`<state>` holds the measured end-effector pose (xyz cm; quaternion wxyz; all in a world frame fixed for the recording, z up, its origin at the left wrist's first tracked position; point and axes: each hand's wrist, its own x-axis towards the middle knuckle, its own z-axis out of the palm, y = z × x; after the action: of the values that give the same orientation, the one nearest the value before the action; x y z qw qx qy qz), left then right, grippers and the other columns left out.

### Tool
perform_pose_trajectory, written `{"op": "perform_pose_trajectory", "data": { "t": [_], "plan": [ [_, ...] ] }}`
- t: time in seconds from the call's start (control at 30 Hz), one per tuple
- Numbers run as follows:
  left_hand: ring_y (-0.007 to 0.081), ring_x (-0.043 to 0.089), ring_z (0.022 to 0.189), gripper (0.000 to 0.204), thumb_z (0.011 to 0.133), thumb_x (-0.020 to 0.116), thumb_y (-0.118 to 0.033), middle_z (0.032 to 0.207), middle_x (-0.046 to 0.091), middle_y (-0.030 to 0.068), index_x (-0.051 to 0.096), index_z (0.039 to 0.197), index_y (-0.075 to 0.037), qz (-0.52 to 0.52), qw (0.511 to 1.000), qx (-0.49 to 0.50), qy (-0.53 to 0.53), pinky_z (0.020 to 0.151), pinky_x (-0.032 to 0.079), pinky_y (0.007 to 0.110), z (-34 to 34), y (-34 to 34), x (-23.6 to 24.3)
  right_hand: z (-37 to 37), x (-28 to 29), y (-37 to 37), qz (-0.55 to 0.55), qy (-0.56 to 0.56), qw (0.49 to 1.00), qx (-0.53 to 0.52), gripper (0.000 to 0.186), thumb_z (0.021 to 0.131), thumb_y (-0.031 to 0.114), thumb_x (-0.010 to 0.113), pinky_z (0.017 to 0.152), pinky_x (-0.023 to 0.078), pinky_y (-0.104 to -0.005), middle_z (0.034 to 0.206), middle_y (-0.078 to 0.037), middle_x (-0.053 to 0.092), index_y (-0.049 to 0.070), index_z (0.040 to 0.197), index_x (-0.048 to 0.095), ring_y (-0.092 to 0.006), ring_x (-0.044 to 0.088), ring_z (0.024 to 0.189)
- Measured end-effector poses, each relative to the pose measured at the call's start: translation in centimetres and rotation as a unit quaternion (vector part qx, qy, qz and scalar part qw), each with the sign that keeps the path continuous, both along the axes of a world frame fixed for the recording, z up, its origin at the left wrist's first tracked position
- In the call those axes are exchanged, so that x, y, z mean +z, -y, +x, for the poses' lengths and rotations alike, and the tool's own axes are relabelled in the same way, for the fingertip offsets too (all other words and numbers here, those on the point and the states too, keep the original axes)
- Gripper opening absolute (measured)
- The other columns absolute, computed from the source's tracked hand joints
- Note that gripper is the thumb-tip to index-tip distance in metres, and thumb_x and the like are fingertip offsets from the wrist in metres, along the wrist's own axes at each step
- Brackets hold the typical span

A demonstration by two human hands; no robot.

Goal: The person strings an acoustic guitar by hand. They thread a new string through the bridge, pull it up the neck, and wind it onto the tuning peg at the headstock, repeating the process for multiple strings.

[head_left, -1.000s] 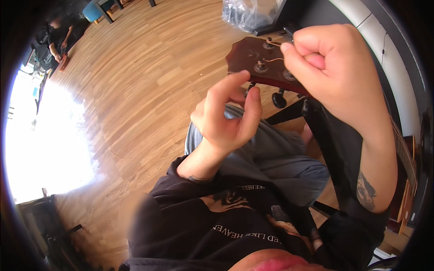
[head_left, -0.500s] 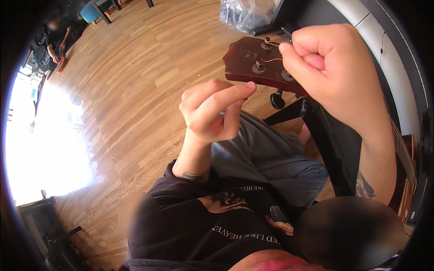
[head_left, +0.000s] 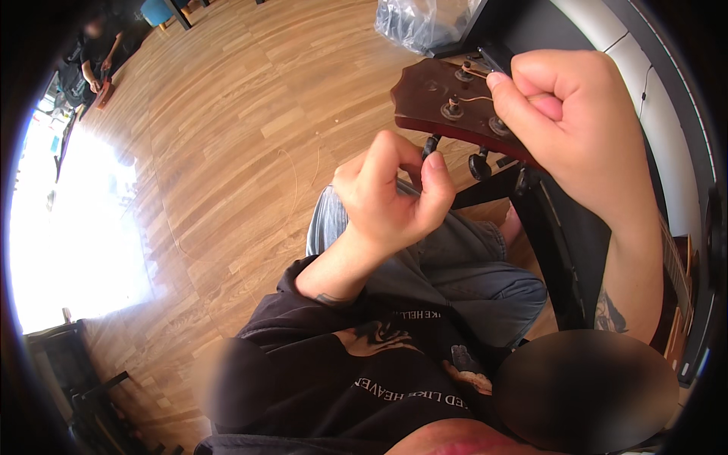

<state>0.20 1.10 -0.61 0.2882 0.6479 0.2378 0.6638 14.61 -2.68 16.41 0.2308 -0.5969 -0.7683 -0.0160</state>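
A dark red-brown guitar headstock (head_left: 425, 91) slants in from the right, with metal string posts (head_left: 453, 109) on its face. My left hand (head_left: 394, 189) is below its near edge, thumb and bent fingers closed around a black tuning peg (head_left: 431, 145). Another black tuning peg (head_left: 479, 164) juts out farther right, untouched. Over the headstock, my right hand (head_left: 565, 114) is curled with its thumb pressed to the finger, pinching a thin bronze-coloured guitar string (head_left: 476, 98) that runs to a post. The rest of the headstock is hidden beneath this hand.
A loose thin string (head_left: 294, 182) lies curled on the wooden floor (head_left: 227, 136). Clear plastic wrapping (head_left: 413, 26) rests at the back. Black frame legs (head_left: 561, 258) stand beside my knees. Far left, another person (head_left: 95, 61) sits handling a reddish-brown object.
My left hand has turned and its thumb has swung upward, so the tuning peg between its fingers now shows. The right hand keeps its pinch, and the view has shifted slightly.
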Motion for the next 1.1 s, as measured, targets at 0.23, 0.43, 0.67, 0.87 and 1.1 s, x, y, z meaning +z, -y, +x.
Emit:
{"op": "perform_pose_trajectory", "data": {
  "t": [0.23,0.43,0.67,0.87,1.1],
  "plan": [
    [0.0061,0.048,0.044,0.025,0.104,0.053,-0.004,0.056,0.057,0.0027,0.055,0.079,-0.002,-0.175,0.887,-0.337,0.262,0.044,0.036,0.021,0.3,1.4,-0.9,-0.1,0.3,0.0,0.016,0.027,0.999,0.009,0.048,0.096,0.007,0.067,0.048,0.021,-0.0324,0.056,0.0,0.023,0.004,0.063,0.031,-0.0087,0.023,0.052],
    [0.0059,0.048,0.054,0.03,0.074,0.092,-0.005,0.082,0.063,0.0067,0.066,0.091,-0.001,0.14,0.977,-0.056,0.149,0.045,0.037,0.02,0.3,-2.5,-1.3,0.7,0.3,-0.1,-0.045,0.039,0.998,-0.026,0.048,0.095,0.007,0.067,0.049,0.02,-0.0327,0.056,0.0,0.022,0.004,0.064,0.031,-0.0087,0.023,0.053],
    [0.007,0.049,0.049,0.026,0.078,0.089,-0.005,0.064,0.058,0.0006,0.063,0.077,-0.005,0.1,0.991,0.086,0.03,0.045,0.038,0.022,-0.1,-1.0,0.2,0.1,0.0,0.0,0.019,0.033,0.999,0.009,0.048,0.096,0.007,0.067,0.048,0.02,-0.0324,0.056,0.001,0.023,0.004,0.063,0.032,-0.0084,0.023,0.052],
    [0.0062,0.046,0.049,0.03,0.102,0.064,-0.016,0.06,0.057,-0.0011,0.06,0.074,-0.004,-0.207,0.959,-0.122,0.148,0.047,0.036,0.023,0.6,0.4,0.9,0.0,0.0,0.0,0.011,0.021,1.0,0.006,0.047,0.096,0.009,0.067,0.048,0.021,-0.0321,0.054,0.001,0.025,0.004,0.063,0.033,-0.0083,0.024,0.051],
    [0.0068,0.036,0.05,0.022,0.113,0.037,-0.036,0.099,0.054,-0.0085,0.052,0.105,-0.022,-0.36,0.416,-0.721,0.422,0.049,0.027,0.023,0.4,1.6,-0.8,0.0,0.3,0.1,0.012,0.014,1.0,0.008,0.047,0.095,0.009,0.067,0.047,0.02,-0.0328,0.054,0.0,0.026,0.004,0.062,0.035,-0.0089,0.024,0.051]
  ]
}}
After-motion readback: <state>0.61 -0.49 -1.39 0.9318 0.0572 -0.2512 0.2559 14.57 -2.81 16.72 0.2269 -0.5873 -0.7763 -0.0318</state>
